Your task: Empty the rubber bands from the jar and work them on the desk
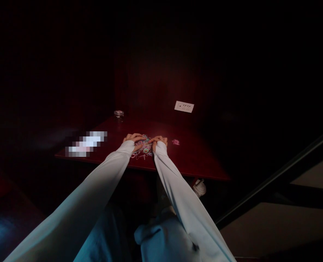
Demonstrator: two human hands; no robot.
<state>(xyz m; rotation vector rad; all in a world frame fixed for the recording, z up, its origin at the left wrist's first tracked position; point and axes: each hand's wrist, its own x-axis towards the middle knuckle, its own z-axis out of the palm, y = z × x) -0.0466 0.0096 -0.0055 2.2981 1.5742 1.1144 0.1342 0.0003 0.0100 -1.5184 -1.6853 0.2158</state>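
Reaches over the near part of the dark red desk [194, 156] with both hands, backs upward, in long pale sleeves. Sets the left hand [134, 140] at the left side of a loose pile of small multicoloured loops [144, 150], with fingers bent and partly open, thumb well apart from them on the near side. Touches the pile's far left part with those fingertips. Brings the right hand [159, 141] in from the right side, fingers curled and pointing left to the far right part of the same pile, close to the left fingertips. Cannot tell whether to call any loop pinched in the right hand, or how far apart to put its thumb and fingers.

Spreads the pile between and below the hands, near the desk's near edge, in pink, white and teal. Shows a small pink cluster [175, 142] just to the right of the right hand, apart from the pile. Places a clear lidded jar [119, 114] at the far left, upright, and a bright pixelated patch [86, 143] at the left end. Includes a white socket plate [184, 106] on the far wall.
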